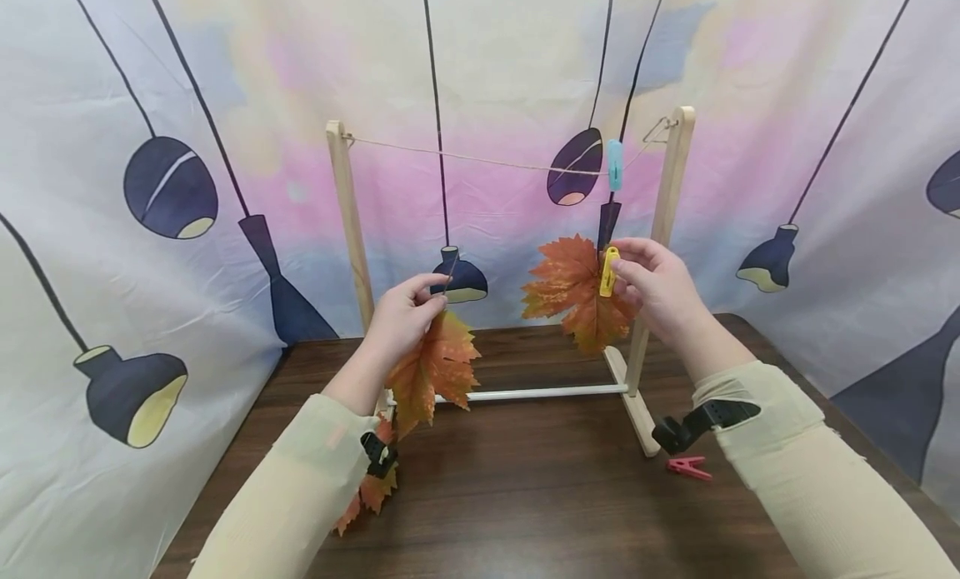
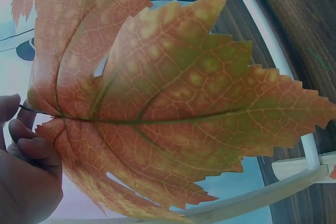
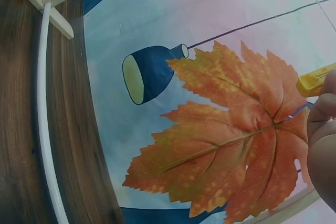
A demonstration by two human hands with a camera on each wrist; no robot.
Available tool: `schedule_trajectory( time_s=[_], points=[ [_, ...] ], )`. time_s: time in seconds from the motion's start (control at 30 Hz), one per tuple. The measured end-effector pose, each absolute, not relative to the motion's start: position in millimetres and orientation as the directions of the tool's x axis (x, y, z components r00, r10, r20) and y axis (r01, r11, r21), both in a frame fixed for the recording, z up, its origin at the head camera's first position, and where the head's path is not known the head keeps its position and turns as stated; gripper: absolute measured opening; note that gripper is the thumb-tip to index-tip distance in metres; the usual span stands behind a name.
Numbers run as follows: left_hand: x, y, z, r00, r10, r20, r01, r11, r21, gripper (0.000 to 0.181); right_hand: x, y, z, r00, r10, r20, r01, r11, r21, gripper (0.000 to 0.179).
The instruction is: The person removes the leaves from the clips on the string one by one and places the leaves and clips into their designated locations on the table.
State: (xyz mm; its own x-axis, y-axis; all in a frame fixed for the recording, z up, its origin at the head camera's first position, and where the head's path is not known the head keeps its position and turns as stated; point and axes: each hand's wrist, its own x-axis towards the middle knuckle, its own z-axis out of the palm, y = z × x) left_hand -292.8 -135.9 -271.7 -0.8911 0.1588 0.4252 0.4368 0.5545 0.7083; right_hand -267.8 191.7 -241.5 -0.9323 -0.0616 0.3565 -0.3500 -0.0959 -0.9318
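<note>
My left hand (image 1: 403, 319) pinches the thin stem of an orange-green artificial maple leaf (image 1: 435, 366), which hangs below the fingers; the left wrist view shows the leaf's veined face (image 2: 173, 114) close up. My right hand (image 1: 658, 289) holds a yellow clothespin (image 1: 608, 272) between thumb and fingers. Just behind that clothespin hangs a second orange maple leaf (image 1: 573, 291), below a light blue clothespin (image 1: 615, 164) on the string (image 1: 487, 158). Whether the right fingers touch this leaf is hard to tell.
A wooden frame with a left post (image 1: 348, 212), a right post (image 1: 671, 179) and a white bottom rod (image 1: 547, 393) stands on the brown table (image 1: 525, 496). A red clothespin (image 1: 688, 467) lies beside its right foot. More leaves (image 1: 375, 487) lie partly behind my left forearm.
</note>
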Motion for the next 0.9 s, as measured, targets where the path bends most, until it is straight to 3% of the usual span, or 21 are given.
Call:
schedule_trajectory(
  time_s=[0.5,0.9],
  points=[
    [-290.4,-150.9,-281.1,-0.906,0.179,0.385,0.417,0.545,0.727,0.032,-267.1,196.6,-257.6,-0.943,-0.058,0.328,-0.32,-0.118,-0.94,0.023],
    [-285.8,-166.0,-288.2,-0.92,0.192,0.342,0.383,0.63,0.675,0.034,-268.7,201.6,-265.6,-0.944,-0.075,0.321,-0.308,-0.145,-0.94,0.021]
  ],
)
